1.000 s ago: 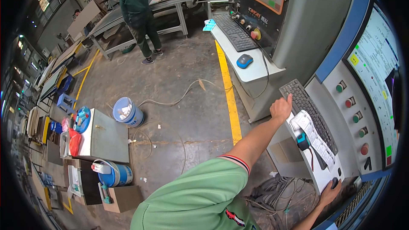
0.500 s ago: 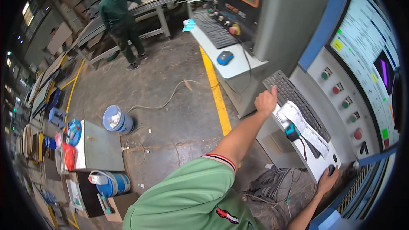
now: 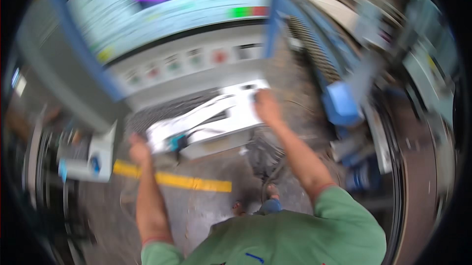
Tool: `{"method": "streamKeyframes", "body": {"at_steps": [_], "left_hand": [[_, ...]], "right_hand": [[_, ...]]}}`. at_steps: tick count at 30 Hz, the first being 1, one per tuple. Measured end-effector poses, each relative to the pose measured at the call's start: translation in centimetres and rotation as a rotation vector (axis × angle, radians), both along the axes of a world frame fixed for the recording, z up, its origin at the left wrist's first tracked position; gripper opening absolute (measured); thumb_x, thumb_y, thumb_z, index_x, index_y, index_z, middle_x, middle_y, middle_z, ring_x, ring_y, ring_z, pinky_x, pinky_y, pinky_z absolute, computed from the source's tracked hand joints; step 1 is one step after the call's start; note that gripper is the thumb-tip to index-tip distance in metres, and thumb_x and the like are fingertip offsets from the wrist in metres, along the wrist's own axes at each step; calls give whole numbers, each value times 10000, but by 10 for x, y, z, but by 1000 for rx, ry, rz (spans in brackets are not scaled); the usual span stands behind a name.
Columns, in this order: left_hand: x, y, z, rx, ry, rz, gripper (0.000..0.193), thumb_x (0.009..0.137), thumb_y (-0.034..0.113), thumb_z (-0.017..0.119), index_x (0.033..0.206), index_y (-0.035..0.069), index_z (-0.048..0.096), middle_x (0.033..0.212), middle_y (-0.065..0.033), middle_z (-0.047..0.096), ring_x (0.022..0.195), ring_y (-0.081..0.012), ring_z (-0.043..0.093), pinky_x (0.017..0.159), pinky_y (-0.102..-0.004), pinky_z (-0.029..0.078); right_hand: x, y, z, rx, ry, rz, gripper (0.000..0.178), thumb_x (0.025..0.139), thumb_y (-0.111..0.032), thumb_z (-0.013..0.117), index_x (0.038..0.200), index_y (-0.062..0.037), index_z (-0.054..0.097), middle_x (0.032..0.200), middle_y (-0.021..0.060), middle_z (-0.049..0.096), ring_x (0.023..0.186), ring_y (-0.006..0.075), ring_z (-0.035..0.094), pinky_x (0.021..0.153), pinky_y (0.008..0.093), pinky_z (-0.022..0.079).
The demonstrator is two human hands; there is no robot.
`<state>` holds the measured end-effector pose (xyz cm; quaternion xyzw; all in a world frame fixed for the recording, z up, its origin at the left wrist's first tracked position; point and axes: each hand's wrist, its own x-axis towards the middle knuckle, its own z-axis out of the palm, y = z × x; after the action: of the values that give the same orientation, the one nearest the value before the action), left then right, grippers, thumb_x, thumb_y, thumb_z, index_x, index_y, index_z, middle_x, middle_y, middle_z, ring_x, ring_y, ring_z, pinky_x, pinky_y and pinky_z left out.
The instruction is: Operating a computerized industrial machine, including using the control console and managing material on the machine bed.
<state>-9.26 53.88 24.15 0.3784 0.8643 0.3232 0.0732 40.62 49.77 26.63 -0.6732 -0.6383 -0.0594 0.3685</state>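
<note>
Keyboard [image 3: 169, 110] on shelf [image 3: 244, 108], hands [image 3: 141, 150] [image 3: 267, 107] at edges

Dark keyboard [image 3: 169, 109], white papers [image 3: 189, 118], yellow stripe [image 3: 172, 178]

Keyboard [image 3: 172, 108] between screen [image 3: 187, 12] and paper [image 3: 191, 116]

The left forearm [image 3: 151, 201] runs nearly straight ahead to the left hand [image 3: 141, 152]; the right forearm [image 3: 301, 159] slants inward to the right hand [image 3: 266, 106], farther forward, both hands blurred, their grip unclear
</note>
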Motion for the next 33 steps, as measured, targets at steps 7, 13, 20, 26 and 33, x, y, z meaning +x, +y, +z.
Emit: {"method": "streamKeyframes", "body": {"at_steps": [7, 13, 20, 26, 33], "left_hand": [[-42, -1, -20, 43, -84, 11, 1006, 991, 762, 265, 1103, -133, 710, 1185, -352, 676, 1158, -533, 607, 1021, -554, 455], [-36, 0, -18, 24, -129, 65, 1041, 967, 795, 275, 1143, -139, 700, 1228, -339, 670, 1208, -512, 593, 1064, -525, 438], [-41, -4, -18, 6, -135, 54, 1045, 967, 797, 277, 1143, -143, 699, 1232, -342, 667, 1209, -505, 595, 1062, -523, 438], [-35, -6, -14, 16, -149, 78, 1053, 969, 795, 268, 1137, -154, 694, 1221, -349, 668, 1205, -507, 598, 1058, -525, 438], [-28, -9, -11, 11, -166, 75, 1053, 970, 794, 279, 1148, -160, 687, 1226, -346, 667, 1207, -501, 599, 1059, -518, 438]], "right_hand": [[-21, -2, 14, -116, 66, 14, 529, 863, -224, 701, 1352, -73, 567, 1381, 191, 539, 1234, 412, 572, 1022, 518, 502], [-14, -5, 15, -135, 56, 8, 551, 873, -243, 711, 1377, -80, 562, 1372, 175, 533, 1236, 396, 569, 1013, 511, 506], [-17, -2, 20, -178, 55, 26, 559, 876, -238, 713, 1386, -72, 555, 1403, 178, 524, 1254, 390, 565, 1025, 497, 502], [-15, 0, 21, -202, 63, 30, 556, 882, -234, 695, 1396, -83, 548, 1402, 174, 516, 1265, 385, 553, 1022, 518, 505], [-13, 0, 21, -210, 57, 27, 565, 887, -244, 708, 1400, -73, 543, 1414, 181, 518, 1263, 398, 559, 1030, 502, 500]]}}
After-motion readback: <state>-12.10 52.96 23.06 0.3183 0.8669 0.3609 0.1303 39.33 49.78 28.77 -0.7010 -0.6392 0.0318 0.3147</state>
